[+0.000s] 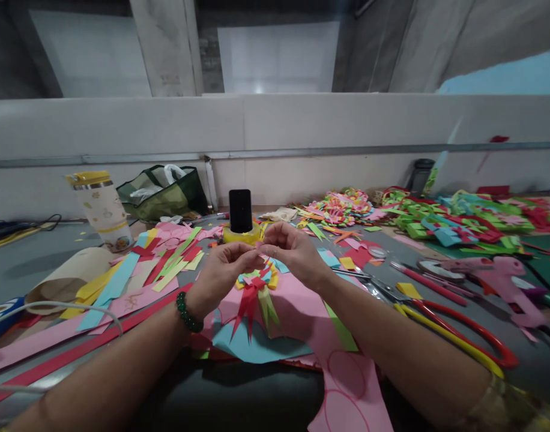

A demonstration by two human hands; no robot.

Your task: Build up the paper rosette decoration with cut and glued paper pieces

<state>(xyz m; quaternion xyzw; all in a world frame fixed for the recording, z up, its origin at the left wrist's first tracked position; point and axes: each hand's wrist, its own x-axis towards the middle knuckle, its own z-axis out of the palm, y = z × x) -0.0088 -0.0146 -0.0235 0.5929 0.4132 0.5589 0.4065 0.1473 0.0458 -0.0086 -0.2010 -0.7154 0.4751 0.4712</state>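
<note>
My left hand (221,273), with a green bead bracelet (189,312) at the wrist, and my right hand (295,252) meet at the fingertips in the middle of the head view. Both are closed in a pinch. Whatever lies between the fingers is too small and hidden to name; a hint of pink shows there. Just below them rests a paper rosette of several colours with red ribbon tails (245,306) and light green tails (268,309). It lies on pink paper (297,306), with a blue paper piece (257,342) under it.
Behind my hands a black phone (240,210) stands in a yellow tape roll (239,235). Paper strips (176,258) and a tumbler (101,207) are at left. Red-handled scissors (464,327) and a pink glue gun (509,288) lie right, before heaped paper rosettes (347,207).
</note>
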